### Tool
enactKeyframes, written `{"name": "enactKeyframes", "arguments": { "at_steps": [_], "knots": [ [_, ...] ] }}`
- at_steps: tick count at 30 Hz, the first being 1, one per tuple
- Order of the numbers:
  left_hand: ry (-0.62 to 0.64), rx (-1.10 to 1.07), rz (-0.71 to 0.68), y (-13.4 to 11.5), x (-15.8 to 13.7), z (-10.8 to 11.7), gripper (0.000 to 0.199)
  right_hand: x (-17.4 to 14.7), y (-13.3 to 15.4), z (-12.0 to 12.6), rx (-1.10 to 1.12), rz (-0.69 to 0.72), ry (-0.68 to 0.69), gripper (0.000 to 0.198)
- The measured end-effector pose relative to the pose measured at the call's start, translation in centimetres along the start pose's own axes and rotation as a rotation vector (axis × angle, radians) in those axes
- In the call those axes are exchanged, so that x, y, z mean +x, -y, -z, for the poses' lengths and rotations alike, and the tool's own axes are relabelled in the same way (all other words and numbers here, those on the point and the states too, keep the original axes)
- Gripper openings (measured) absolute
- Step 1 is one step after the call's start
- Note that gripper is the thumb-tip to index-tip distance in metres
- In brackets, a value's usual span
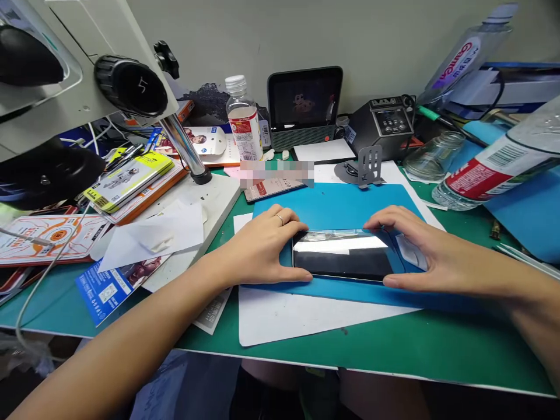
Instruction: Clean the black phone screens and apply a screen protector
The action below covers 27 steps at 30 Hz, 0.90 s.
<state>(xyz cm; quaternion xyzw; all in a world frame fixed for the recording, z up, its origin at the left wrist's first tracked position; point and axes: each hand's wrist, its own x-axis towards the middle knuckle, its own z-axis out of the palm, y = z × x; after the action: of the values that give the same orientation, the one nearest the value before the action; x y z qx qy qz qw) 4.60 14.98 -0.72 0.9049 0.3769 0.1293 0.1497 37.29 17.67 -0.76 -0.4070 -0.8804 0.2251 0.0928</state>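
Observation:
A smartphone [345, 256] with a dark, glossy screen lies face up over a blue mat [332, 204], bright reflections across its upper half. My left hand [271, 251], a ring on one finger, grips its left end, thumb along the near edge and fingers at the far edge. At the right end my right hand [420, 251] holds it the same way, thumb near and fingertips far. A small white piece [411, 252] shows beside the phone within the right hand's curve; its kind is unclear. White paper [280, 315] sticks out from under the mat.
A microscope [126, 87] overhangs the left side, with boxes [131, 181] below. Behind the mat are another phone [275, 188], a grey stand [367, 166], a drink bottle [245, 125] and a screen device [305, 102]. A large bottle [490, 169] leans at right near a glass jar [433, 154].

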Motion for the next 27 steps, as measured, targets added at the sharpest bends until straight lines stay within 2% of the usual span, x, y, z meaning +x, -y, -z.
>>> {"name": "enactKeyframes", "arguments": {
  "at_steps": [9,16,27],
  "knots": [
    [0.010,0.000,0.008,0.13,-0.15,0.17,0.072,-0.23,-0.54,-0.16,-0.012,-0.078,0.085,0.080],
    [0.004,-0.023,0.022,0.04,-0.04,-0.22,0.069,-0.17,0.10,0.02,-0.012,-0.105,0.140,0.079],
    [0.033,-0.080,0.059,0.09,-0.07,-0.21,0.072,-0.30,0.15,-0.18,0.007,-0.130,0.140,0.078]
  ]
}}
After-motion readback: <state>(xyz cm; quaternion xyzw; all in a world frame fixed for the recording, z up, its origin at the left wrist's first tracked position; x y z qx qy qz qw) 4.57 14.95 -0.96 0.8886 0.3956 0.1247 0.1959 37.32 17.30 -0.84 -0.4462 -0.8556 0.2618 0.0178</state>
